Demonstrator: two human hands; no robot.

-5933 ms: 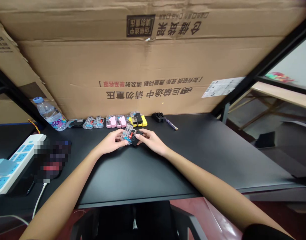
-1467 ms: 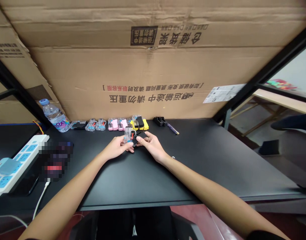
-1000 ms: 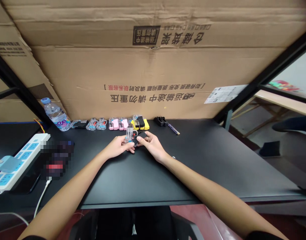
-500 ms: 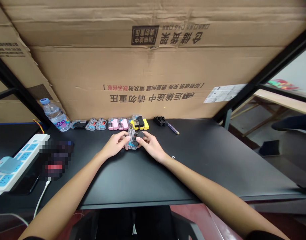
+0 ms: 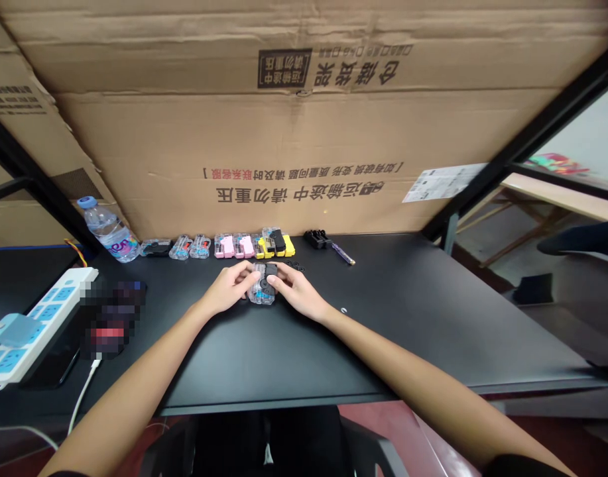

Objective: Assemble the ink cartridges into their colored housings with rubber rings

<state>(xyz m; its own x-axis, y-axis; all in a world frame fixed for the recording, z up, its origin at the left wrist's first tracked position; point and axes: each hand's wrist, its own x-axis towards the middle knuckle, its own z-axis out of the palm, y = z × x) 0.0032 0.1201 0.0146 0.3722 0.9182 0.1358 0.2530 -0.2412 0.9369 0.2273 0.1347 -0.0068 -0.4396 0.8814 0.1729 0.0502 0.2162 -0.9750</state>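
Between my two hands is a small clear plastic device with a black part (image 5: 260, 291), with bits of blue showing through its casing. My left hand (image 5: 230, 286) grips its left side, thumb on the front face. The fingers of my right hand (image 5: 298, 290) close round its right side, the thumb pressing on the black part. Just behind my right hand lie several small black round pieces (image 5: 296, 265). Fingertips behind the device are mostly hidden.
Along the back stand similar clear devices with pink (image 5: 227, 246), yellow (image 5: 278, 245) and black parts, a black piece (image 5: 315, 239), and a purple pen-like stick (image 5: 343, 254). At left are a water bottle (image 5: 112, 232), a power strip (image 5: 40, 318) and a phone. Cardboard (image 5: 304, 132) walls the back.
The device has turned more upright and come slightly lower, and its black part sits closer against the clear body. The small black round pieces behind my right hand have come into view.
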